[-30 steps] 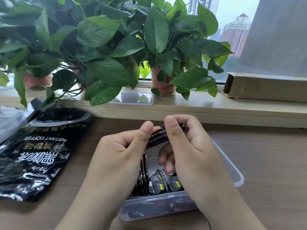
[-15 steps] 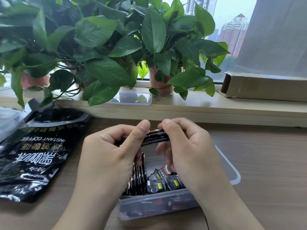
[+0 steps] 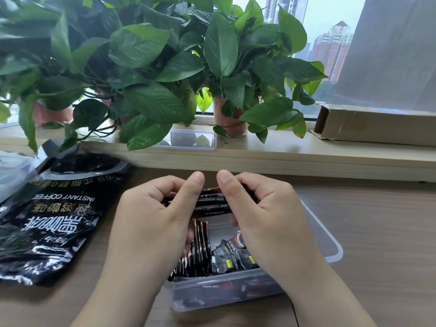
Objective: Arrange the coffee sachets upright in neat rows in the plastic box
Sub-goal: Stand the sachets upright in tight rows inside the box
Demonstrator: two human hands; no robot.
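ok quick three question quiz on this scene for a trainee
1. True or false: the left hand and right hand grip one stack of sachets between them.
2. The coffee bag lies: A) left of the plastic box, B) right of it, C) inside it.
3. Fill in: the upright sachets stand in the box's ____ part.
Key: 1 true; 2 A; 3 left.

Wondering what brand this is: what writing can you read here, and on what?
"INSTANT COFFEE": on the black coffee bag, upside down to the camera.
"黑咖啡": large white characters on the same bag, also upside down.
Smaller Chinese lines on the bag: too blurred to read.
Print on the held coffee sachets and the other sachets inside the plastic box: too small to read.
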